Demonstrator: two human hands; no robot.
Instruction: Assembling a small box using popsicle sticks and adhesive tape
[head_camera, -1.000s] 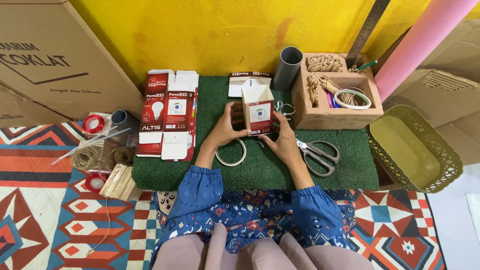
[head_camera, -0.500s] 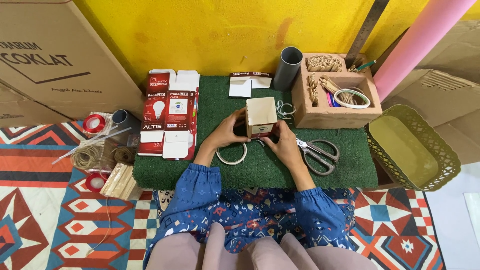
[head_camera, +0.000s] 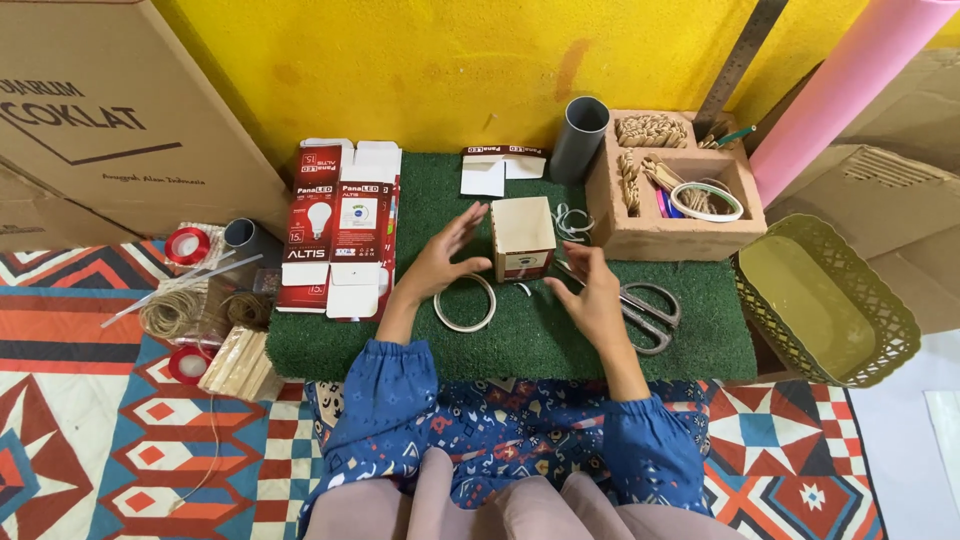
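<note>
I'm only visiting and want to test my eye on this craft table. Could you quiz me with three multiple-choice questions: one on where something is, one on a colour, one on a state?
1. Where do the scissors lie?
A. on the green mat, by the right hand
B. in the mesh basket
C. on the patterned rug

2. What colour is the upright tube beside the compartment box?
A. red
B. grey
C. white

3. How are the hands placed around the small box?
A. both gripping it
B. the left hand lifting it
C. both open, apart from it

Answers: 1 A, the scissors rest on the mat beside the right hand. 2 B, the tube is grey. 3 C, the box stands between two open palms.
</note>
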